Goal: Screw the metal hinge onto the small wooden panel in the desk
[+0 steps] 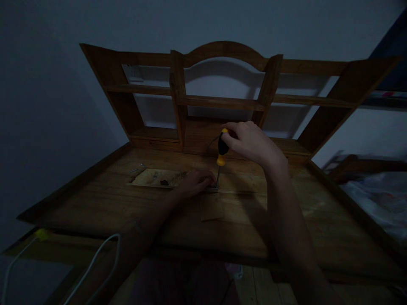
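My right hand [252, 140] grips the top of a screwdriver [221, 152] with a yellow and black handle. The screwdriver stands nearly upright, its metal shaft pointing down to the wooden desk top [241, 220]. Beside the shaft's tip rests my left hand [199, 182], its fingers curled together low on the wood; what they pinch, if anything, is hidden. Left of that hand a long rectangular opening [146, 178] shows lighter, rough material with a dark spot. A small, thin square piece [211, 209] lies just in front of the tip.
A wooden shelf unit [221, 103] with an arched top rises at the back of the desk. Small metal pieces [137, 170] lie near the opening's left end. A white cable [95, 258] loops at the front left. Clear plastic [369, 203] is heaped at right.
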The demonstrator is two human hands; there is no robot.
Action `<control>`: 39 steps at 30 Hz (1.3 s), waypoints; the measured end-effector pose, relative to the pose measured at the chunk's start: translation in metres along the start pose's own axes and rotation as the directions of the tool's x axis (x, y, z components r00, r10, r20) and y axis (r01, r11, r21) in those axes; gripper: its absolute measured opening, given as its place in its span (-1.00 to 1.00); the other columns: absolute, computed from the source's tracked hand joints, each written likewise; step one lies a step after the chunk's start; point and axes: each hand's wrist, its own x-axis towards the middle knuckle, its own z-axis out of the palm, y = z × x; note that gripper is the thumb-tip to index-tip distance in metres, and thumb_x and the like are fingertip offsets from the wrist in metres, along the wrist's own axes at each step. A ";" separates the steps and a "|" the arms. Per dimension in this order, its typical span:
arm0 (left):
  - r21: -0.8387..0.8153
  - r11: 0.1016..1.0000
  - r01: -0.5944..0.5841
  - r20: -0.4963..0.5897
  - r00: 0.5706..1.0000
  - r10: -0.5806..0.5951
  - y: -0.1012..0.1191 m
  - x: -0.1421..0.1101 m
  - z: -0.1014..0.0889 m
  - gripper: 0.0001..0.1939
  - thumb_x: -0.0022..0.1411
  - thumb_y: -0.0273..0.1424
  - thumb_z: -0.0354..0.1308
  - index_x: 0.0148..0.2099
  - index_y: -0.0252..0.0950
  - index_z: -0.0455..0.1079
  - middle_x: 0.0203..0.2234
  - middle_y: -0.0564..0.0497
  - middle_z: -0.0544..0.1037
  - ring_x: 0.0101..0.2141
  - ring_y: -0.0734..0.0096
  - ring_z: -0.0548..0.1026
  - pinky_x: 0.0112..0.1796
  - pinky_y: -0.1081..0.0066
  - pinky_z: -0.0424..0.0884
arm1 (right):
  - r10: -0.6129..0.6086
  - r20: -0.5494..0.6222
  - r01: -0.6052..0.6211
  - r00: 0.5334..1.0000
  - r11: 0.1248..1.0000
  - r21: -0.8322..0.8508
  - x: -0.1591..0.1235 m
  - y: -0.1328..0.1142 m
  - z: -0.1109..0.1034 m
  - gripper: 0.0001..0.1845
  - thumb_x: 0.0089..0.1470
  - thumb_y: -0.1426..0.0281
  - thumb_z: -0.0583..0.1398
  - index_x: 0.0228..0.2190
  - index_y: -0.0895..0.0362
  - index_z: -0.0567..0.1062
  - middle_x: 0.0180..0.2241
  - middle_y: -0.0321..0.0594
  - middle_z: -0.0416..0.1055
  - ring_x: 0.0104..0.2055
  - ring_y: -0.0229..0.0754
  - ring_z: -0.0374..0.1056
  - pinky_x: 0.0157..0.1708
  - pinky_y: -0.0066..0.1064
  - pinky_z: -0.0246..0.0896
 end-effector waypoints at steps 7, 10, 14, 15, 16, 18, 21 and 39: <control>-0.020 0.999 -0.032 -0.001 1.000 0.032 -0.001 0.001 0.000 -0.71 0.41 -0.32 -0.01 -0.23 -0.26 0.52 -0.28 -0.03 0.64 -0.22 0.25 0.56 -0.11 0.31 0.42 | -0.038 -0.059 0.038 0.997 0.999 -0.008 -0.001 0.000 -0.002 -0.64 0.35 0.31 0.04 -0.14 0.16 0.61 -0.29 -0.08 0.59 -0.31 -0.09 0.43 -0.27 -0.29 0.17; -0.025 0.999 -0.025 0.005 1.000 0.025 -0.001 0.000 -0.001 -0.70 0.42 -0.32 -0.01 -0.23 -0.26 0.53 -0.29 -0.03 0.63 -0.23 0.25 0.56 -0.12 0.32 0.42 | -0.042 -0.063 0.041 0.997 0.999 -0.003 -0.001 0.001 -0.002 -0.64 0.34 0.30 0.05 -0.09 0.16 0.61 -0.29 -0.08 0.58 -0.31 -0.08 0.43 -0.27 -0.28 0.16; -0.012 1.000 -0.020 0.006 1.000 0.020 -0.001 0.000 -0.001 -0.68 0.43 -0.30 -0.01 -0.23 -0.27 0.53 -0.28 -0.04 0.63 -0.23 0.25 0.56 -0.13 0.32 0.43 | -0.038 -0.062 0.039 0.997 0.999 0.018 -0.002 0.002 -0.002 -0.65 0.34 0.31 0.06 -0.04 0.15 0.58 -0.32 -0.11 0.58 -0.33 -0.08 0.42 -0.28 -0.28 0.16; -0.011 1.000 -0.020 0.007 1.000 0.020 -0.001 0.000 -0.001 -0.68 0.43 -0.30 -0.02 -0.23 -0.27 0.53 -0.28 -0.04 0.63 -0.23 0.25 0.56 -0.13 0.31 0.43 | -0.034 -0.058 0.036 0.998 0.999 0.027 -0.002 0.002 -0.002 -0.66 0.35 0.31 0.06 -0.04 0.14 0.57 -0.32 -0.12 0.58 -0.33 -0.08 0.42 -0.29 -0.29 0.16; -0.012 1.000 -0.018 0.006 1.000 0.018 -0.001 0.000 0.000 -0.68 0.43 -0.29 -0.02 -0.23 -0.27 0.54 -0.29 -0.03 0.63 -0.23 0.25 0.56 -0.12 0.31 0.44 | -0.031 -0.050 0.032 0.998 0.999 0.035 -0.002 0.003 -0.002 -0.67 0.35 0.31 0.06 -0.04 0.14 0.56 -0.32 -0.13 0.58 -0.33 -0.08 0.43 -0.29 -0.29 0.16; -0.022 1.000 -0.015 0.002 1.000 0.015 -0.001 0.000 0.000 -0.68 0.43 -0.29 -0.02 -0.21 -0.26 0.54 -0.28 -0.03 0.64 -0.22 0.25 0.57 -0.12 0.32 0.44 | -0.024 -0.038 0.025 0.999 0.999 0.044 -0.002 0.004 -0.003 -0.70 0.35 0.30 0.08 -0.06 0.14 0.54 -0.31 -0.13 0.58 -0.31 -0.08 0.44 -0.29 -0.30 0.16; -0.037 0.999 -0.017 0.003 1.000 0.017 0.000 0.000 0.000 -0.67 0.44 -0.28 -0.03 -0.20 -0.26 0.53 -0.29 -0.02 0.64 -0.23 0.27 0.57 -0.13 0.34 0.42 | -0.022 -0.042 0.024 0.999 0.999 0.043 -0.001 0.006 -0.002 -0.73 0.36 0.27 0.10 -0.09 0.15 0.52 -0.27 -0.10 0.59 -0.29 -0.08 0.45 -0.28 -0.30 0.17; -0.016 1.000 -0.022 -0.019 1.000 0.022 0.003 0.000 0.000 -0.66 0.45 -0.27 -0.03 -0.25 -0.26 0.52 -0.30 -0.02 0.63 -0.25 0.25 0.56 -0.14 0.32 0.42 | -0.117 -0.045 0.122 0.992 0.985 0.119 0.001 0.011 0.001 -0.64 0.29 0.30 0.17 0.04 0.16 0.56 -0.03 -0.09 0.59 -0.07 -0.05 0.47 -0.07 -0.31 0.24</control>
